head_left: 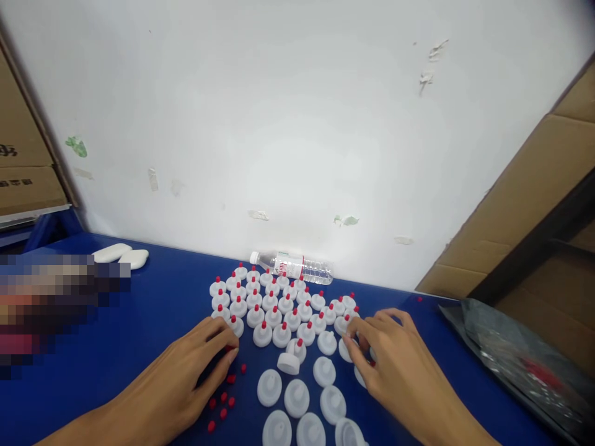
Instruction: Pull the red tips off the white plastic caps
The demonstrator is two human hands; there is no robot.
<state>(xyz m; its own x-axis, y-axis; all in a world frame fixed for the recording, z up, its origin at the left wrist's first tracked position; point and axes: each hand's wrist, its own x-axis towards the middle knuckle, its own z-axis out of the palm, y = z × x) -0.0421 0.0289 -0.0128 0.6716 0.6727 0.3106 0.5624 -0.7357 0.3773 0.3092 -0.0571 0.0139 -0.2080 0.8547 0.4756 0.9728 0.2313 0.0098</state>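
Note:
Many white plastic caps stand in rows on a blue table (153,310). The far ones (269,301) carry small red tips; the near ones (296,396) have none. One cap (289,359) lies tipped on its side. My left hand (195,371) rests palm down with its fingers curled over loose red tips (223,399) and touches a capped piece. My right hand (395,365) pinches at a white cap (346,350) on the right of the group.
A clear water bottle (292,266) lies on its side against the white wall behind the caps. Two white pads (121,254) sit at the back left. A dark plastic bag (511,353) lies at the right, cardboard boxes (534,186) beside it.

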